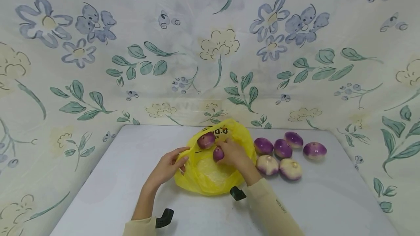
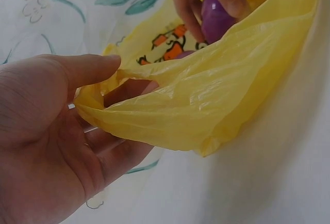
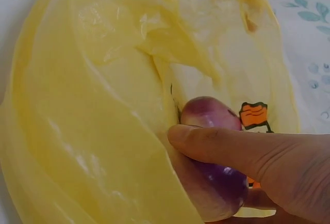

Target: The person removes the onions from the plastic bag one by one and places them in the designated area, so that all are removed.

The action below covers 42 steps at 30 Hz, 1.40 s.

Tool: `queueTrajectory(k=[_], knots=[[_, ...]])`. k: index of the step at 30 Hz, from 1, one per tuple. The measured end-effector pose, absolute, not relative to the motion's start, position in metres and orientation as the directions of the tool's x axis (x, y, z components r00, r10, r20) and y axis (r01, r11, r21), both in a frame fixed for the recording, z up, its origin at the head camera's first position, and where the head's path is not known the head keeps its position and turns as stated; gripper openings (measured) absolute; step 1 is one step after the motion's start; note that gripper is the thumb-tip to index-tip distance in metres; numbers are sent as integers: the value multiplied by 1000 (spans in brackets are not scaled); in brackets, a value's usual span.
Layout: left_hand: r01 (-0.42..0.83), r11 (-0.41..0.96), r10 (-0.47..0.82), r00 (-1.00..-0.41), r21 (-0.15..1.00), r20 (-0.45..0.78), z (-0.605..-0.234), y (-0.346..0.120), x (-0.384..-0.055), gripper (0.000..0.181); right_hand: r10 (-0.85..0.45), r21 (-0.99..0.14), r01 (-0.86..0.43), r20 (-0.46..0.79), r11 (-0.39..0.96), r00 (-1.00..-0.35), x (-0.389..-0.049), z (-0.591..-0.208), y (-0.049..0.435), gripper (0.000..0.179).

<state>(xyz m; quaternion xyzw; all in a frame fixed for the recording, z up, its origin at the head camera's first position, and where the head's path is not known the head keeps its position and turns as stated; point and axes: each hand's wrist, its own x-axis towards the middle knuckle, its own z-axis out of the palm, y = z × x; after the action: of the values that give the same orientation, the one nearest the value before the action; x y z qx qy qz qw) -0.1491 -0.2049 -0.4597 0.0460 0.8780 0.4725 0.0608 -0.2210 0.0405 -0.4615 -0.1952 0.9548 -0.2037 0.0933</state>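
A yellow plastic bag (image 1: 210, 187) with black print and an orange drawing stands open on the table. My left hand (image 1: 165, 166) grips the bag's rim at the left, thumb over the edge and fingers on the far side of the plastic, as the left wrist view shows. My right hand (image 1: 234, 154) reaches into the bag's mouth and holds a purple-and-white turnip (image 3: 227, 180) between thumb and fingers. Another turnip (image 1: 206, 140) lies inside the bag, just beyond the held one. The right hand's fingertips are partly hidden behind the turnip.
Right of the bag several purple-and-white turnips (image 1: 283, 149) lie grouped on the white table (image 1: 98, 177). Two paler ones, including one turnip (image 1: 290, 169), sit nearest the front. A floral cloth (image 1: 183, 65) hangs behind the table.
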Motion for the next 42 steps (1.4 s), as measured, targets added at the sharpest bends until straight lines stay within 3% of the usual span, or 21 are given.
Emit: queueTrajectory(k=[13, 23, 42], knots=[[31, 551, 146, -988, 834, -59, -461, -206, -149, 42, -433, -422, -349, -119, 837, -894, -219, -462, 41, 63], [13, 551, 137, -988, 834, -75, -462, -206, -150, 42, -418, -481, -293, -175, 826, -891, -219, -459, 43, 64], [23, 547, 138, -988, 837, -63, -463, -206, -149, 41, -436, -463, -347, -98, 816, -895, -203, -435, 65, 70]])
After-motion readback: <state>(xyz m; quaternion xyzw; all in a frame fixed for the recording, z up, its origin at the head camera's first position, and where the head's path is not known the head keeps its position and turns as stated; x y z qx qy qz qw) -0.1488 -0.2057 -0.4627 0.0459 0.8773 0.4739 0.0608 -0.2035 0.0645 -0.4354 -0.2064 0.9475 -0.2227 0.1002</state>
